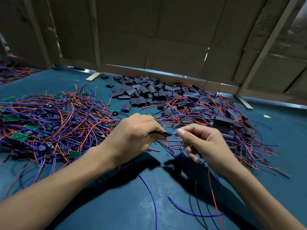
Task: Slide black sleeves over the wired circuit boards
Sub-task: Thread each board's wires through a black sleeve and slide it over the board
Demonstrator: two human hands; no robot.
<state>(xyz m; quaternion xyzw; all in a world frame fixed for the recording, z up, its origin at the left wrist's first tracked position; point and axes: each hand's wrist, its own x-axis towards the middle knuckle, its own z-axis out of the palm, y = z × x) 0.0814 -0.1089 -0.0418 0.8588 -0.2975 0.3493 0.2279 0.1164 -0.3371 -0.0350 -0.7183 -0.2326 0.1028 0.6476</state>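
Teal matting is covering the bench (116, 205), with loose blue and red wires trailing across it nearest the camera. Above them, the left hand (132, 135) is pinching a black sleeve (157, 133) in its grip, while the right hand (204, 143) is pinching the blue wire (172, 134) at the sleeve's mouth. Wired circuit boards (49, 123) are lying heaped at left, spare sleeves (142, 90) farther back, before a cardboard partition (166, 39).

Two bare forearms enter from bottom edge, one from lower left, one from lower right. No sleeves, gloves, watch or wristband visible on either. Left hand (134, 136) bare, no rings seen. Right hand (206, 143) bare, short trimmed fingernails, pale and unpainted, visible on thumb and on lower fingertips (192, 156). Rest of person outside view.
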